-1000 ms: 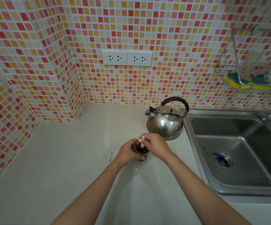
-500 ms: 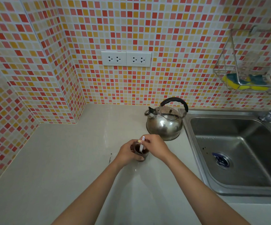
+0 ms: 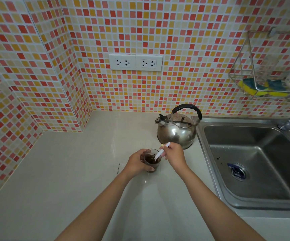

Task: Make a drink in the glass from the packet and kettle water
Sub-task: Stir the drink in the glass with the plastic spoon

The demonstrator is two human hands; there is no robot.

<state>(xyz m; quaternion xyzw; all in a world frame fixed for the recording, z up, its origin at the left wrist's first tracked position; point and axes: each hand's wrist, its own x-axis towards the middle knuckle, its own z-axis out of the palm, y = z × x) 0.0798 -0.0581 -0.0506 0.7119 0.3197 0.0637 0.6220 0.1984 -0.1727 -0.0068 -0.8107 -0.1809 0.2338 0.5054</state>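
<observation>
1. Tilted further than half a second ago, the white stirrer (image 3: pixel 162 151) now leans with its top end pointing up and toward the kettle (image 3: pixel 176 131), where before it stood nearly upright in the glass (image 3: pixel 152 160).
2. Its lower end sits in the dark brown liquid; the right hand (image 3: pixel 174 154) has swung slightly away from the glass toward the kettle, which suggests a stirring stroke in progress.
3. That hand pinches the stirrer between thumb and fingertips, with the other fingers curled in loosely.
4. Left hand (image 3: pixel 137 162) wraps around the side of the glass farthest from the kettle, fingers curved and pressed against the wall to steady it; this grip looks the same as in the earlier frames.
5. Glass position: standing upright on the pale countertop (image 3: pixel 71 171), just in front of the kettle on the person's side, unmoved since one second ago.
6. Kettle: a shiny steel stovetop kind with a black arched handle, standing close behind the glass and touching neither hand, unchanged from before.
7. A steel sink (image 3: pixel 255 162) lies directly beside the kettle, on the side away from the glass.
8. No packet can be made out; a thin dark scrap (image 3: pixel 118 168) lies on the counter beyond the left hand, too small to identify.
9. Judging by the brown liquid, powder and water are already in, so the drink is likely near done, with only mixing left.
</observation>
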